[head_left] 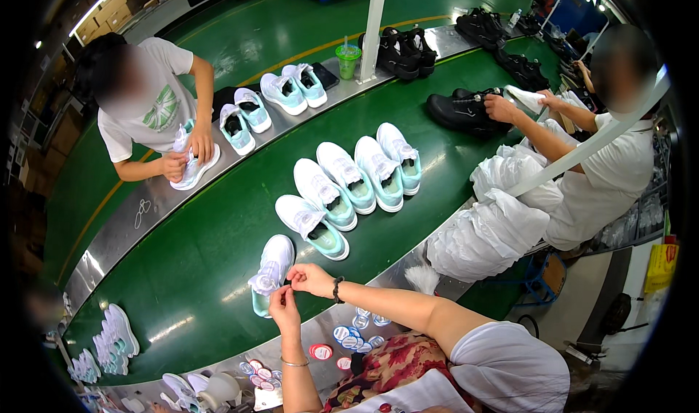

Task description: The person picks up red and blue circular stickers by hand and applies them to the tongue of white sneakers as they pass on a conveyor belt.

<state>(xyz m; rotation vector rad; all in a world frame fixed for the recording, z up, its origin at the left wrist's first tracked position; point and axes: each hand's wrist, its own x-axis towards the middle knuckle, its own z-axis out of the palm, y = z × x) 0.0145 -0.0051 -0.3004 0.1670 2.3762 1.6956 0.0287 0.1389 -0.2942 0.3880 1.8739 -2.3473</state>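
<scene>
A white sneaker with pale mint lining (276, 260) lies on the green belt in front of me, its heel toward me. Both my hands meet beside its opening. My right hand (312, 280) has thumb and fingertips pinched together, close to the sneaker's right side. Just below it, my left hand (285, 307) is also pinched, near the heel. Whatever they hold, if anything, is too small to make out. Beyond them, several matching white sneakers (300, 215) stand in a slanting row on the belt.
Round stickers (352, 338) lie on the metal ledge by my arms. A co-worker opposite handles a white sneaker (195, 167); more sneakers (284, 93) line the far ledge. At right, another person works near black shoes (466, 114) and white plastic bags (488, 235). A green cup (348, 61) stands beside a post.
</scene>
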